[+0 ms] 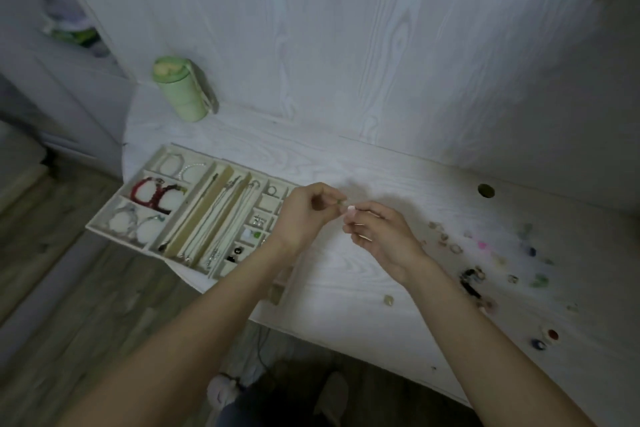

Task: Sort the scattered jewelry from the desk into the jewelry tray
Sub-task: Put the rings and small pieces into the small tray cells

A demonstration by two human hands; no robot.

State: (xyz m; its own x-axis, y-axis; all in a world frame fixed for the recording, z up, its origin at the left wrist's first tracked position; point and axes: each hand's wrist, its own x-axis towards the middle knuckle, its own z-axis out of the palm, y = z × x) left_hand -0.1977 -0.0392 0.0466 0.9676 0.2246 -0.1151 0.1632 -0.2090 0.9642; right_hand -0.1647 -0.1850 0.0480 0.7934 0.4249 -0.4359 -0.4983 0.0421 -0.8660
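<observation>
A cream jewelry tray (104,224) lies at the desk's left end, with bracelets, chains and small pieces in its compartments. My left hand (306,215) and my right hand (379,232) meet just right of the tray, above the desk. Both pinch one tiny greenish piece (341,204) between their fingertips; blur hides its exact shape. Scattered rings and beads (485,274) lie on the desk to the right of my right hand. A single pale bead (388,300) lies near the front edge below my hands.
A green bottle (180,90) stands at the back left of the white desk (346,274). A round cable hole (486,190) sits at the back right. A wood-grain wall rises behind. The floor shows below the desk's front edge.
</observation>
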